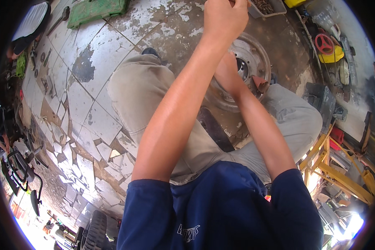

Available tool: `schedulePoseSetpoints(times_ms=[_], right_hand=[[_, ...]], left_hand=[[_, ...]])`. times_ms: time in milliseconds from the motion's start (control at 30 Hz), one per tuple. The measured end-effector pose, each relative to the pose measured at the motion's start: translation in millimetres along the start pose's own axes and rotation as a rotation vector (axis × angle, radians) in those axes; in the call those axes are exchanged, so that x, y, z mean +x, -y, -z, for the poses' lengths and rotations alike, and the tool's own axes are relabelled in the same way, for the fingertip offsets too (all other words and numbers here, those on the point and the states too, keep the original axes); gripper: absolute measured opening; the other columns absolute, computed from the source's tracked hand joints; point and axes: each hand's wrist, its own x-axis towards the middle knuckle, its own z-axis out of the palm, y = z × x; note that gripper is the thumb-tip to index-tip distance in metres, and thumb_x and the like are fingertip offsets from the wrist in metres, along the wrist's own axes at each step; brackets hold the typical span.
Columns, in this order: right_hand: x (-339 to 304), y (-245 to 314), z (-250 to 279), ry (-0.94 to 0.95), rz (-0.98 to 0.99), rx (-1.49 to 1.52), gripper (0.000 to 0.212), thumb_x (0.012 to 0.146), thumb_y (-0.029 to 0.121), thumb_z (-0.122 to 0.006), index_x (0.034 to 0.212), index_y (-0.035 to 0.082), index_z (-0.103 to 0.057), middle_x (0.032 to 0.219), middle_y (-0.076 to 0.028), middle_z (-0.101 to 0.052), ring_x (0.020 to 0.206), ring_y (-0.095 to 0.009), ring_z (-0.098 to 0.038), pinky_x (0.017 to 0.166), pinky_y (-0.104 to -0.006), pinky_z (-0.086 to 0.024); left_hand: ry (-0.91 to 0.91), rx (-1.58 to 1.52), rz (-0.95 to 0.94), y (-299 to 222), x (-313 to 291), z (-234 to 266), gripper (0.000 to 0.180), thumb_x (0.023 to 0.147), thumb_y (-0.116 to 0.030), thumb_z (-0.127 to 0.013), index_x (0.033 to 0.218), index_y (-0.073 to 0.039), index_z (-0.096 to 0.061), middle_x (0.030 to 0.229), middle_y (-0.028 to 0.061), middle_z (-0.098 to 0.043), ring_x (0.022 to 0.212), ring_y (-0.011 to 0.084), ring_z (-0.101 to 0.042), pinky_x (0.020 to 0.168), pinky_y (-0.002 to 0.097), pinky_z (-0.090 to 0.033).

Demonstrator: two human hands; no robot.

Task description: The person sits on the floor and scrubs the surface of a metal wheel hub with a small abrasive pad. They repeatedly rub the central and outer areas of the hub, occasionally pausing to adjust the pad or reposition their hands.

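Bright daylight, blown-out lower corners, fisheye-bent edges.

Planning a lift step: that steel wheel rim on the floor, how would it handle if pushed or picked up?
The wheel rim looks like thick pressed steel, so probably heavy and rigid. Lying flat, it should scrape, not roll. Its rusty, dusty surface likely grips well; the right hand rests on it.

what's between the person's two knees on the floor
In the head view, a round metal wheel rim lies on the stained floor between the knees, with the right hand on it and the left hand raised above.
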Motion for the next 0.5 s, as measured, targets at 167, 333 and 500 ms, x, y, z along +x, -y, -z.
schedulePoseSetpoints(times_ms=[167, 333, 500], right_hand=[[10.5, -5.5, 5.8, 0.007, -0.036, -0.022, 0.02, 0.091, 0.016, -0.059, 0.11, 0.012, -0.064, 0.095, -0.014, -0.065, 0.094, -0.032, -0.065, 0.08, -0.0487, -0.042], [3.7, -0.2, 4.4, 0.008, -0.062, -0.011, 0.017, 0.092, 0.017, -0.059, 0.108, 0.012, -0.065, 0.094, -0.013, -0.065, 0.094, -0.032, -0.064, 0.079, -0.0483, -0.042], [1.8, 2.3, 6.6, -0.004, -0.048, -0.062, 0.016, 0.092, 0.018, -0.058, 0.106, 0.011, -0.064, 0.093, -0.014, -0.065, 0.092, -0.033, -0.065, 0.078, -0.0488, -0.042]], left_hand=[[0.0, 0.059, -0.001, -2.5, 0.6, -2.2, 0.015, 0.098, -0.011, -0.057, 0.103, 0.001, -0.064, 0.078, 0.0075, -0.068, 0.07, 0.0121, -0.062, 0.063, 0.0278, -0.049], [-0.019, -0.008, -0.006, 3.1, 2.8, -1.3, 0.015, 0.098, -0.011, -0.058, 0.103, 0.001, -0.065, 0.077, 0.008, -0.068, 0.069, 0.0122, -0.062, 0.063, 0.0278, -0.049], [-0.012, 0.046, 0.023, -4.5, 2.2, 1.0, 0.015, 0.098, -0.011, -0.057, 0.103, 0.001, -0.064, 0.077, 0.0072, -0.067, 0.068, 0.0123, -0.061, 0.063, 0.0278, -0.049]])
